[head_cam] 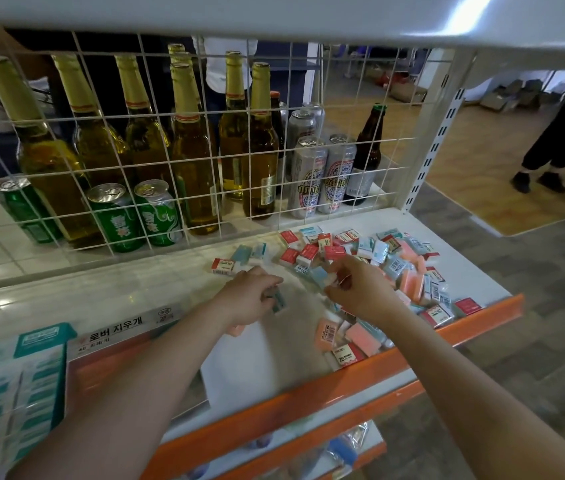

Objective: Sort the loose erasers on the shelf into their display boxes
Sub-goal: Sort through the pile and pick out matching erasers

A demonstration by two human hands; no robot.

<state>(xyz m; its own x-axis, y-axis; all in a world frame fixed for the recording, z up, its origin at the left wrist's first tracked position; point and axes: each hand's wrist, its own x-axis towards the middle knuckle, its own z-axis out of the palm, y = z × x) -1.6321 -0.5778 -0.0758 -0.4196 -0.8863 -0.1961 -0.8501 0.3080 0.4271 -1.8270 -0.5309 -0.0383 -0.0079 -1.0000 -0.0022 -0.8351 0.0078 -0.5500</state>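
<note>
Nearest the camera, at lower left, a teal display box [14, 386] holds rows of teal-labelled erasers; beside it stands an orange display box [114, 351] with a Korean-lettered header. Both sit on the white shelf [107, 292], whose front edge is orange.

The left hand [249, 299] is over the middle of the shelf, fingers curled, pinching one teal-labelled eraser [278, 301]. A pink eraser [237, 330] lies just below the wrist, partly hidden.

The right hand [357, 289] is at the near edge of the loose pile, fingers bent around a pale blue eraser [320, 276]; the grip is blurred.

The loose erasers [395, 268], red, teal and pink, lie heaped across the right half of the shelf, reaching to its front edge. A few lie apart to the left of the heap.

Beyond, a white wire grid [184, 161] backs the shelf. Behind it stand amber bottles [191, 161], green cans [118, 220] and silver cans [322, 174].
</note>
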